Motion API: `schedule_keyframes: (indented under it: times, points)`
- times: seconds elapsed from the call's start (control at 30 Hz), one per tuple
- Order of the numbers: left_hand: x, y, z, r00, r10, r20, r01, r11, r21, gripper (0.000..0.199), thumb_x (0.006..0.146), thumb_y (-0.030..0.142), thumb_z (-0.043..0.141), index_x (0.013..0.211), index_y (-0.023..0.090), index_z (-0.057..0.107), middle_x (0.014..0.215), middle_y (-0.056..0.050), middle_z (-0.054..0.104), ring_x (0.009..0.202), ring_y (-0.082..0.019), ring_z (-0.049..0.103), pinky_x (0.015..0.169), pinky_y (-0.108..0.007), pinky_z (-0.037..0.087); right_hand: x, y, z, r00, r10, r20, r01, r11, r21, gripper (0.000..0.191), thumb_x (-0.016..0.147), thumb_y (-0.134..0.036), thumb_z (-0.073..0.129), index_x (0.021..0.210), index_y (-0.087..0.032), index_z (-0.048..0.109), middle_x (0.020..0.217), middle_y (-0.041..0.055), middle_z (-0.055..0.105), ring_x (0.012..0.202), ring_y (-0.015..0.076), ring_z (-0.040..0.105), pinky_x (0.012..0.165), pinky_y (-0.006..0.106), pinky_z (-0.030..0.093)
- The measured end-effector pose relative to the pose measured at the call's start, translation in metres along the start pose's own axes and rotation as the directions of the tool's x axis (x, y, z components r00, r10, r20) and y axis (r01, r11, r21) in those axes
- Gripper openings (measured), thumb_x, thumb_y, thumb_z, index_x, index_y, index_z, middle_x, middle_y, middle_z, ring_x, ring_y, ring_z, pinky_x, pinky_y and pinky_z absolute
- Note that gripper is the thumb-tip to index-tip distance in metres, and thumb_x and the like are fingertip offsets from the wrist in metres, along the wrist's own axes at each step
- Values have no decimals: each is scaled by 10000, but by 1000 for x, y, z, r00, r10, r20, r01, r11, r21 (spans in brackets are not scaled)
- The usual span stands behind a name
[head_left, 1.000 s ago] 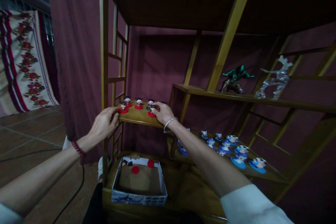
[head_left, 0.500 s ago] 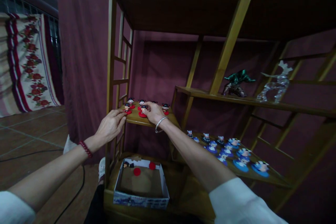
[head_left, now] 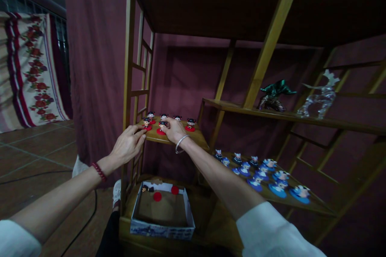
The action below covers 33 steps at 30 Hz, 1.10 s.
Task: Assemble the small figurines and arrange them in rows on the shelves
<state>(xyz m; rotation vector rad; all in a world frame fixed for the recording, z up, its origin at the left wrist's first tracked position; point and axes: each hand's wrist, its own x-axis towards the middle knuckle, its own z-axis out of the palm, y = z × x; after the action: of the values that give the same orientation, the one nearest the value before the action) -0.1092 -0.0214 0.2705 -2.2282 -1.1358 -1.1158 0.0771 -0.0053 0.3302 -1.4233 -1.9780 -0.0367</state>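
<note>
My right hand (head_left: 175,130) pinches a small black-haired figurine (head_left: 163,125) on a red round base at the front of the upper left shelf (head_left: 157,137). The base appears to rest on the wood. At the shelf's front left corner, my left hand (head_left: 129,143) has its fingertips against the red base of another figurine (head_left: 146,123), thumb apart from the index finger. Several matching figurines stand behind and beside them, including one at the right (head_left: 190,123). My right fingers partly cover the back row.
Below, a shallow cardboard box (head_left: 163,231) holds red discs (head_left: 157,196) and small dark-haired pieces (head_left: 147,188). Blue-based figurines (head_left: 277,188) fill the lower right shelf. A green ornament (head_left: 277,92) and a clear deer (head_left: 319,96) stand higher. An upright post (head_left: 271,48) divides the rack.
My right hand has shifted the front figurine slightly left, and it now faces forward more. The left hand stays at the corner. The view has moved a little.
</note>
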Motion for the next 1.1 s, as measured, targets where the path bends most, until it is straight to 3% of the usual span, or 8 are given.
schedule_keyframes:
  times: [0.17,0.43,0.77,0.93,1.1]
  points:
    - [0,0,1,1000,7,-2,-6,1000,18,369,869,307,335,1091,129,571,1080,-104,530,1013,-214,477,902,-368,408,1,1,2,1000,8,6,-8,1000,11,275,731,-220,564,1002,-221,615,835,17,660,750,143,592,701,240,439]
    - [-1,-1,0,999,36,-14,-36,999,10,348,873,298,327,1112,173,547,1091,-82,523,1019,-205,476,901,-379,411,2,7,7,999,-32,2,32,999,43,289,714,-208,576,1002,-213,600,835,12,656,756,134,595,702,234,448]
    - [-5,3,-1,999,21,-41,-22,1000,-7,313,857,255,369,1084,144,554,1093,-88,523,1031,-199,464,917,-356,402,-2,13,10,1000,-12,-8,13,987,160,381,712,-191,590,1086,-196,521,916,14,650,820,120,605,798,265,466]
    - [-14,10,0,995,30,-91,-33,999,-33,313,823,193,405,1111,161,524,1111,-84,515,1068,-209,445,927,-391,388,-6,22,14,996,-32,-81,47,981,189,394,721,-181,573,1107,-162,496,961,51,630,860,142,595,840,319,461]
    - [-32,25,5,988,93,-126,-102,993,-67,417,776,108,417,1181,196,458,1187,-77,484,1156,-224,390,953,-454,353,-25,27,14,949,-179,-260,241,943,231,336,778,-187,493,1114,-171,485,1063,76,578,928,147,562,851,322,458]
